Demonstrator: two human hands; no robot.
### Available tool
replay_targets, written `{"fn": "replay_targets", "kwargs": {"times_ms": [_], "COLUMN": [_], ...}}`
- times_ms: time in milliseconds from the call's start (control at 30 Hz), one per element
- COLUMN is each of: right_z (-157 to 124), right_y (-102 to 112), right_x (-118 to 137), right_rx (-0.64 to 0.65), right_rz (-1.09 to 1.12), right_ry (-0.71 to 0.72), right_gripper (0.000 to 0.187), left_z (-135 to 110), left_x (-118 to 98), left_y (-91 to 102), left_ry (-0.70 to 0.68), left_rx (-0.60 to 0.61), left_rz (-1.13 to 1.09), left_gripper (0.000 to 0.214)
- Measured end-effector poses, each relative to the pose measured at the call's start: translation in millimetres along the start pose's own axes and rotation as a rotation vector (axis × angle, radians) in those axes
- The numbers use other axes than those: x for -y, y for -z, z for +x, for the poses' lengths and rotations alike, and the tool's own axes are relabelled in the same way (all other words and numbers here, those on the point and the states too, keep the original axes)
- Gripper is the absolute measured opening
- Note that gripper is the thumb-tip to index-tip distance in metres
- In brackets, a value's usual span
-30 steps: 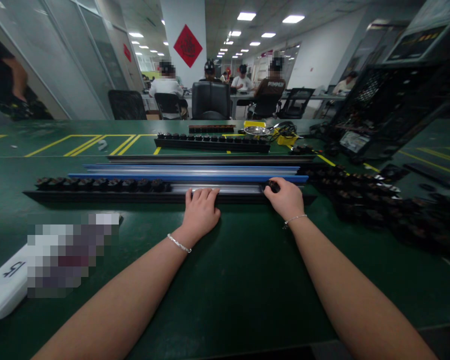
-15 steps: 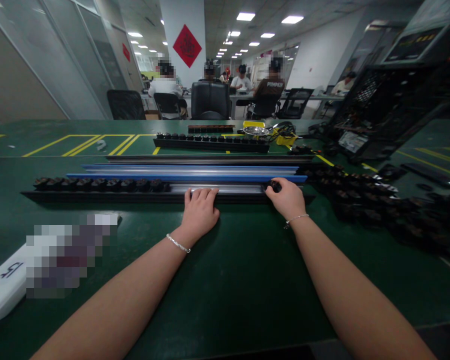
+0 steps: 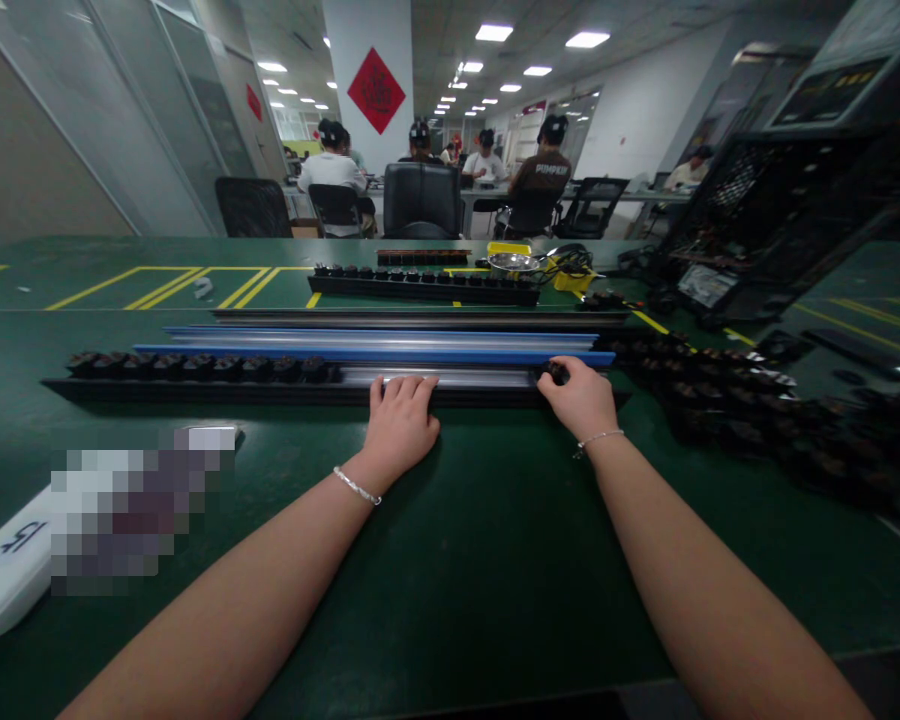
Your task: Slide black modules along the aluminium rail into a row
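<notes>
A long black rail (image 3: 195, 391) lies across the green table in front of me, its left half filled with several black socket modules (image 3: 202, 367). My left hand (image 3: 400, 424) rests on the rail's near edge, fingers flat over its bare silvery channel (image 3: 480, 377). My right hand (image 3: 581, 399) is closed on one black module (image 3: 553, 372) near the rail's right end. Blue-edged rails (image 3: 382, 352) lie just behind.
A heap of loose black modules (image 3: 727, 385) lies to the right. Another filled rail (image 3: 424, 286), a metal bowl (image 3: 511, 262) and yellow items sit farther back. A white device (image 3: 7, 570) lies at left. Black equipment (image 3: 780, 215) stands at right. Seated people work in the background.
My right hand with the module has shifted slightly to the right along the rail. My left hand stays in place.
</notes>
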State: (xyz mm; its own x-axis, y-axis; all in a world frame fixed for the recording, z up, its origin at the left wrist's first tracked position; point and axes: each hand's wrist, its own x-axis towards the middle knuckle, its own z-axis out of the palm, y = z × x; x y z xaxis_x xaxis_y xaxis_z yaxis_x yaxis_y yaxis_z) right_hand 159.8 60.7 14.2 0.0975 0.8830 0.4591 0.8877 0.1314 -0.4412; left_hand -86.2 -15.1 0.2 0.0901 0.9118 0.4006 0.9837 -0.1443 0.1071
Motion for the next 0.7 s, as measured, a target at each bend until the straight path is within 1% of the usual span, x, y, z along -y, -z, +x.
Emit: {"fn": "replay_targets", "kwargs": {"times_ms": [167, 267, 467, 700], "right_z": [0.5, 0.5, 0.1, 1.0], "right_y": [-1.7, -1.6, -1.1, -1.6], "right_x": [-2.7, -1.5, 1.0, -1.4], "right_rx": [-0.029, -0.038, -0.048, -0.029], "right_rz": [-0.025, -0.046, -0.06, -0.068], "right_ry": [0.044, 0.035, 0.016, -0.007], "right_gripper": [0.033, 0.035, 0.03, 0.038], "left_z": [-0.2, -0.2, 0.0, 0.4], "left_x": [-0.1, 0.1, 0.1, 0.5], "left_y": [0.2, -0.4, -0.5, -0.6], "left_ry": [-0.003, -0.006, -0.009, -0.008], "left_rx": [0.001, -0.004, -0.009, -0.004], "left_rz": [-0.003, -0.004, -0.007, 0.001], "left_gripper": [0.05, 0.05, 0.05, 0.05]}}
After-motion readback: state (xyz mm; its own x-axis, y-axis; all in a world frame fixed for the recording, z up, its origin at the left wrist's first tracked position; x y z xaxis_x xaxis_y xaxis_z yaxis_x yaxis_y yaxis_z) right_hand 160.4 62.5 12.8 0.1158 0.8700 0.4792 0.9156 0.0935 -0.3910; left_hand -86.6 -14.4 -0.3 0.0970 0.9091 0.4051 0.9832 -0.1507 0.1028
